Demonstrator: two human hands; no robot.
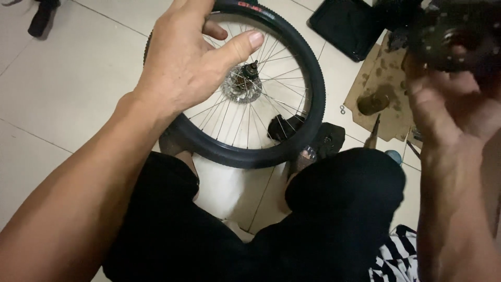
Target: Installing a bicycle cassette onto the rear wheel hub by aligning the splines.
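The bicycle wheel (250,89) stands upright on the floor (68,78) at upper centre, the left hand (193,57) spread wide against its tyre. It looks light, stiff at the rim, with fragile spokes; the tyre is the grip. The right hand (449,104), upper right, cups a dark toothed cog part (454,36), likely greasy.

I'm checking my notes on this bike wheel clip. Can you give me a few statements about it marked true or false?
1. The left hand is open above the wheel. True.
2. The right hand is empty. False: it holds a dark round toothed part.
3. The wheel has no tyre. False: a black tyre is on the rim.
4. A piece of cardboard lies on the floor right of the wheel. True.
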